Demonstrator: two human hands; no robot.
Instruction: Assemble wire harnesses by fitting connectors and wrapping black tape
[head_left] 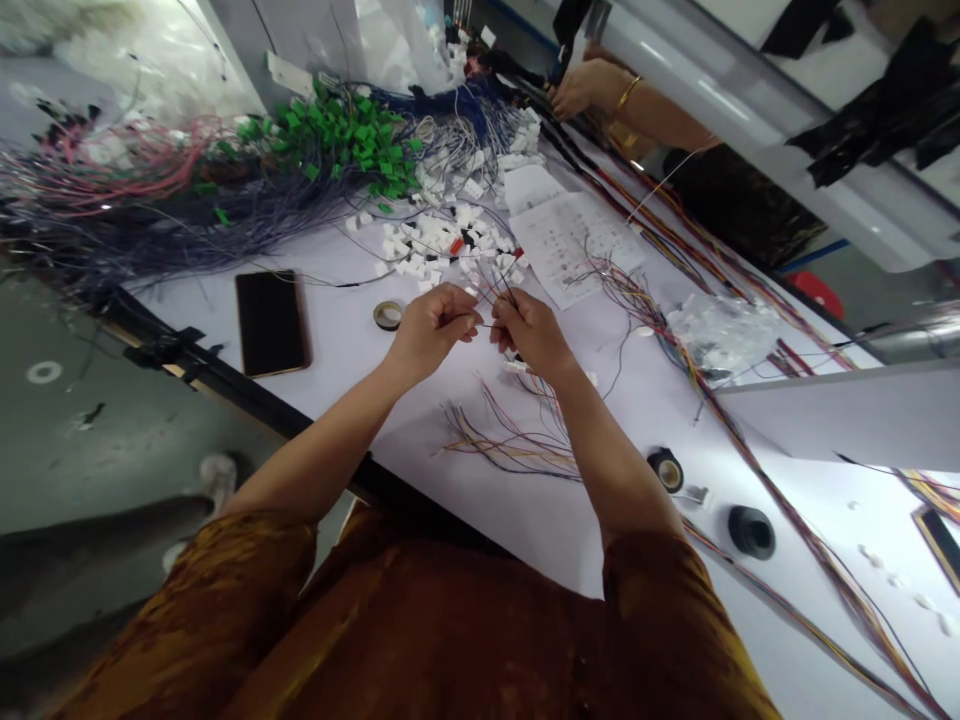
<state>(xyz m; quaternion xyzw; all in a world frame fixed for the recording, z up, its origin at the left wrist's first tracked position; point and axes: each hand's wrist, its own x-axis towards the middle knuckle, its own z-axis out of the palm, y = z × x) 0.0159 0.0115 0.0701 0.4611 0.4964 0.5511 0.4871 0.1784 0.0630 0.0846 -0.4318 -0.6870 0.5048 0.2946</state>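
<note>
My left hand [439, 325] and my right hand [525, 328] are close together above the white table, fingertips pinched. Thin dark wires [504, 285] run up from between my right fingers, and a wire spans the small gap to my left fingertips. Just beyond my hands lies a pile of white connectors [435, 240] with a few red ones among them. Below my right wrist, a loose bundle of multicoloured wires [510, 450] spreads over the tabletop. A tape roll [388, 315] rests left of my left hand.
A phone [271, 322] lies at the left. Behind are wires with green connectors [360, 140] and printed sheets [570, 235]. Long wire harnesses [750, 450] cross the right side, near black tape rolls [751, 532]. Another person's hand [581, 90] works at the far side.
</note>
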